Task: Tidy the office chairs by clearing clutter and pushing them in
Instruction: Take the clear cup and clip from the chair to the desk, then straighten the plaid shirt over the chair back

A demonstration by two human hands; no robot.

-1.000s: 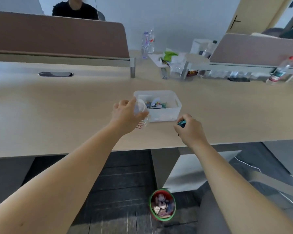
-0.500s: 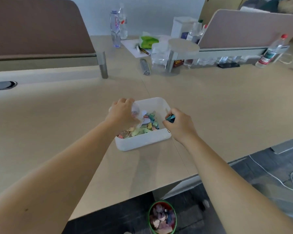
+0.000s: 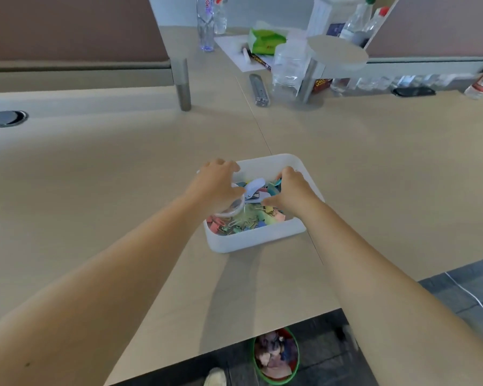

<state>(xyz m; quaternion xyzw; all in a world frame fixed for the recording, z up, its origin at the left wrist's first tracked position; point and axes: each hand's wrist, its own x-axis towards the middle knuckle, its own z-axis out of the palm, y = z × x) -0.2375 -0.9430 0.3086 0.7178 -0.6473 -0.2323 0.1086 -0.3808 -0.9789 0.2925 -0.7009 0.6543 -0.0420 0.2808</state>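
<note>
Desk [image 3: 123, 190] with clip-filled white tray [image 3: 257, 239]; left hand [image 3: 216, 188] gripping clear container [image 3: 232, 208], right hand [image 3: 292, 190] unclear.

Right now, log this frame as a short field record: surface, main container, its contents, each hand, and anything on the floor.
surface: light wooden desk, brown partition panels along the back
container: white plastic bin near the front edge
contents: pastel binder clips, paper clips and a pale blue tool
left hand: over the bin, holding a small clear round container
right hand: reaching into the bin; what it holds is hidden
floor: green-rimmed waste basket under the desk edge
back clutter: water bottles, green packet
</note>
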